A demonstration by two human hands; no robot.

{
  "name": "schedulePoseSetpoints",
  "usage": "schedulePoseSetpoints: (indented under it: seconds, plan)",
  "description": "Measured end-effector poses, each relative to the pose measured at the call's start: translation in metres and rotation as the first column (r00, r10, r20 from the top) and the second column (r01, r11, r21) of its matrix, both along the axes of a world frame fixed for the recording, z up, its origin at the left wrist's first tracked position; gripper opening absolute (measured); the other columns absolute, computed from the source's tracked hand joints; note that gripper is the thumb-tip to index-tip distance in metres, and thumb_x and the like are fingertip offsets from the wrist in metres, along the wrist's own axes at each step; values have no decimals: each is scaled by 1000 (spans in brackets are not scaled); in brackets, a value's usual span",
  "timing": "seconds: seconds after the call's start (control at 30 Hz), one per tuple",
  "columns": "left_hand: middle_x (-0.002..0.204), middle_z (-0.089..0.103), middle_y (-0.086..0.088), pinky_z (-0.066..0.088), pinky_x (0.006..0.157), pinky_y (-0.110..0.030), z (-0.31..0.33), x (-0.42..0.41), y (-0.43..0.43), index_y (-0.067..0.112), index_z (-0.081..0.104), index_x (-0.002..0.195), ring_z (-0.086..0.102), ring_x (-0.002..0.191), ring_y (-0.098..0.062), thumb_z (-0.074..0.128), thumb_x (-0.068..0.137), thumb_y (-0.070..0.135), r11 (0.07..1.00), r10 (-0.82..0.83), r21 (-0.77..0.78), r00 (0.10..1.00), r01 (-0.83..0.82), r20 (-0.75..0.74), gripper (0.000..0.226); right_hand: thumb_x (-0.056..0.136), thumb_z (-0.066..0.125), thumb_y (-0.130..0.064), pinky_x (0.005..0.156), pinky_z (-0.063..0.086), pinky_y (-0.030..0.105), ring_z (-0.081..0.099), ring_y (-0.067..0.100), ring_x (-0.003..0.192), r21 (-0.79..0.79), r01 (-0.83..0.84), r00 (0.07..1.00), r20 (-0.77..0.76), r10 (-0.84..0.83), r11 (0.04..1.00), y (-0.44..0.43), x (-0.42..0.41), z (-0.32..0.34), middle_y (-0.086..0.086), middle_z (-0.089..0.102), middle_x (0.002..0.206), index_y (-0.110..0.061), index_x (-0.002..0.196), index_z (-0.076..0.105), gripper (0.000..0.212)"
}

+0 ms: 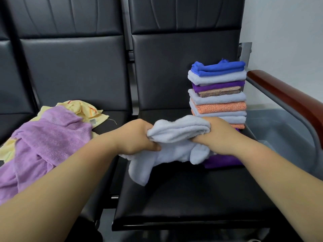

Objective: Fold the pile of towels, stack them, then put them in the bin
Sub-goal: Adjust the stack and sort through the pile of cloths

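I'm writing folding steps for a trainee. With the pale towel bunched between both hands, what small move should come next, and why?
Probably draw the left hand and right hand apart to stretch the pale towel flat over the black seat. Both hands grip it crumpled, one end drooping, so it cannot fold squarely like those in the stack.

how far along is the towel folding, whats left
Done: a stack of folded towels stands on the right seat. In hand: a pale blue towel, mid-fold, in the grip of the left hand and right hand. Left: the lilac towel and yellow towel lie unfolded on the left seat, a purple towel lies off the stack, and the stack is not yet in the grey bin.
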State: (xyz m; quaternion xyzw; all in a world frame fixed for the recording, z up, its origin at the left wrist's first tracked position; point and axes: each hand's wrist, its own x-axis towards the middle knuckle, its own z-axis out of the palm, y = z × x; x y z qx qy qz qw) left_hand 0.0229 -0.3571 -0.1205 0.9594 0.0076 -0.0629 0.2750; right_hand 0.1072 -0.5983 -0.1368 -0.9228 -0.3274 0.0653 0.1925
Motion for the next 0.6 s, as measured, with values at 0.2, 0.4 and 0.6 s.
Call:
schedulePoseSetpoints:
  seconds: [0.2, 0.4, 0.6]
  plan:
    - [64, 53, -19, 31, 50, -27, 6, 2, 2, -3, 64, 104, 47, 54, -25, 60, 92, 9, 739, 105, -673, 988, 2, 118, 17, 79, 87, -21, 73, 60, 25, 73, 5, 84, 302, 0, 894, -427, 135, 953, -5, -15, 1, -9, 78, 88, -26, 104, 74, 28]
    - [101, 75, -15, 57, 82, -40, 3, 5, -4, 5, 67, 109, 73, 96, -26, 82, 75, 14, 780, -82, -611, 991, 131, 108, 38, 82, 81, -28, 54, 46, 29, 53, 11, 56, 39, 69, 997, -21, -68, 997, 16, -1, -10, -5, 57, 60, -19, 66, 57, 30]
    - [56, 54, 1, 35, 43, -24, -5, 3, 10, 3, 61, 77, 42, 48, -18, 79, 82, 19, 996, 30, -79, 998, -34, -52, 25, 90, 71, -22, 63, 57, 42, 70, 20, 71, 448, 125, 922, -382, 63, 885, 3, 7, -4, 14, 72, 77, -14, 96, 73, 11]
